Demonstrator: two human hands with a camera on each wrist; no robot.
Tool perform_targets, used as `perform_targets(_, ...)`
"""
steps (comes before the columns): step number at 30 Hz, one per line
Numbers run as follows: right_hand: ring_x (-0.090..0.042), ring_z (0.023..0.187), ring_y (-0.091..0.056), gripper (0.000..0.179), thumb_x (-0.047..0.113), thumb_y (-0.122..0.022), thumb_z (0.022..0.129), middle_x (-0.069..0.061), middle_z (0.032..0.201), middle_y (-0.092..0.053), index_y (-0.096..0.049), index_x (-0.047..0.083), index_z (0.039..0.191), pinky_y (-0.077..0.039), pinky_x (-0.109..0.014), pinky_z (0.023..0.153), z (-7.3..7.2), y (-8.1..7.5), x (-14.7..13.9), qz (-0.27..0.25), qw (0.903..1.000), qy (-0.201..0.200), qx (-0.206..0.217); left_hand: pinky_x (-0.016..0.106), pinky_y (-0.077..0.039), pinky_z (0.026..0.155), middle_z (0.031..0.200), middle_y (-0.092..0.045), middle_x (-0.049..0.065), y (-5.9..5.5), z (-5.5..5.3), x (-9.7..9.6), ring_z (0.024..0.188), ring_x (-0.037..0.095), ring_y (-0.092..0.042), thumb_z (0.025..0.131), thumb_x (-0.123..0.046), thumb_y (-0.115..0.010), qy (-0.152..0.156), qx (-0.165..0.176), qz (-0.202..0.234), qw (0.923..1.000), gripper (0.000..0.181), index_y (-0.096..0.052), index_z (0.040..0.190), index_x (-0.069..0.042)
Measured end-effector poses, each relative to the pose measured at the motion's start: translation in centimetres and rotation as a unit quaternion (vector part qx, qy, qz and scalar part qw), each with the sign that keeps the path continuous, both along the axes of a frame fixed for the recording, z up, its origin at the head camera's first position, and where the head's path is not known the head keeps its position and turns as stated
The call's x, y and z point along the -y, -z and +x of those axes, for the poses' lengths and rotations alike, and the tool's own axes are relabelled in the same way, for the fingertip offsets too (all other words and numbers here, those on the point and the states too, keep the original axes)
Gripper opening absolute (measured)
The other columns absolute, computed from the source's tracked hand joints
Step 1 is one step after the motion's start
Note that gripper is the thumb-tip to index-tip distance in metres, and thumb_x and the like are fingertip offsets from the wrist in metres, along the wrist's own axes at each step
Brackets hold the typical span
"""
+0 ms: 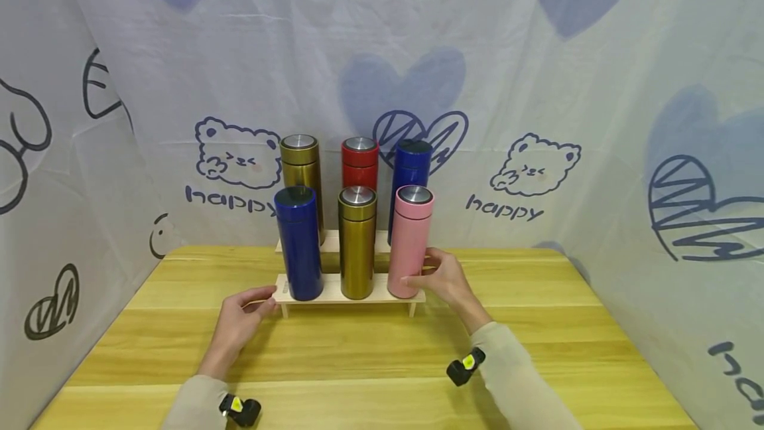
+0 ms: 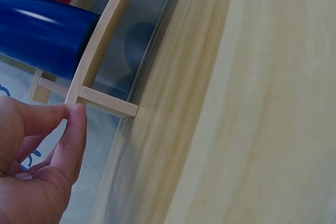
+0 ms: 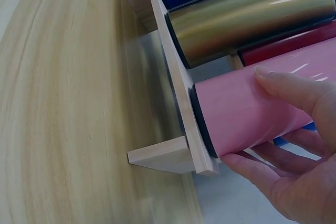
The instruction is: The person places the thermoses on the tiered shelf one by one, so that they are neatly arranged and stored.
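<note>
A pink thermos bottle (image 1: 409, 244) stands upright at the right end of the lower step of a small wooden rack (image 1: 331, 288). My right hand (image 1: 444, 279) grips it low down, thumb in front and fingers round the far side, as the right wrist view shows. With thumb and fingertips my left hand (image 2: 44, 145) pinches the left end of that lower step. Beside the pink bottle are a gold bottle (image 1: 357, 251) in the middle and a blue bottle (image 1: 301, 251) on the left.
On the rack's higher back step stand another gold bottle (image 1: 300, 158), a red bottle (image 1: 361, 161) and a second blue bottle (image 1: 412, 164). The rack sits near the back of a wooden table (image 1: 358, 363). A printed white cloth (image 1: 298, 71) hangs behind and at both sides.
</note>
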State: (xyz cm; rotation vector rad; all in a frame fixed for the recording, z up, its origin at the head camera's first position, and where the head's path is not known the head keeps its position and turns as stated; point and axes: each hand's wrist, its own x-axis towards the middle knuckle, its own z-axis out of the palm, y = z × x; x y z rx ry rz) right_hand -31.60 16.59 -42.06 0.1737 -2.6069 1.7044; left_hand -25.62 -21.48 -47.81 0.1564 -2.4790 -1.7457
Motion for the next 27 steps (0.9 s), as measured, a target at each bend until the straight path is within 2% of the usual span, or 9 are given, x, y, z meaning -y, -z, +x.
perform_targets(6, -0.036, 0.109, -0.072, 0.067, 0.011, -0.091, 0.075, -0.023, 0.125, -0.070, -0.063, 0.000, 0.135, -0.061, -0.044, 0.093, -0.12, 0.11, 0.08, -0.004, 1.0000, 0.002, 0.000, 0.013, -0.054, 0.083, 0.143, -0.061, 0.024, -0.03, -0.01, -0.04, 0.098, 0.003, -0.072, 0.103, -0.008, -0.062, 0.000, -0.001, 0.001, 1.0000, 0.035, -0.064, 0.137, 0.003)
perform_targets(17, -0.035, 0.111, -0.071, 0.069, 0.014, -0.093, 0.075, -0.020, 0.127, -0.071, -0.064, 0.004, 0.136, -0.060, -0.045, 0.096, 0.23, -0.24, 0.45, 0.004, 1.0000, 0.006, 0.003, 0.013, -0.054, 0.083, 0.140, -0.063, 0.026, -0.11, -0.16, -0.27, 0.088, -0.008, -0.067, 0.102, -0.003, -0.061, -0.009, -0.009, 0.007, 0.9999, 0.034, -0.065, 0.135, 0.005)
perform_targets(27, -0.036, 0.112, -0.071, 0.070, 0.013, -0.092, 0.076, -0.021, 0.128, -0.070, -0.062, 0.002, 0.138, -0.060, -0.045, 0.097, 0.07, -0.11, 0.38, 0.006, 1.0000, 0.004, 0.005, 0.013, -0.055, 0.083, 0.140, -0.063, 0.026, 0.01, -0.19, -0.22, 0.090, -0.006, -0.069, 0.102, -0.003, -0.061, -0.007, -0.009, 0.010, 0.9999, 0.034, -0.064, 0.135, 0.005)
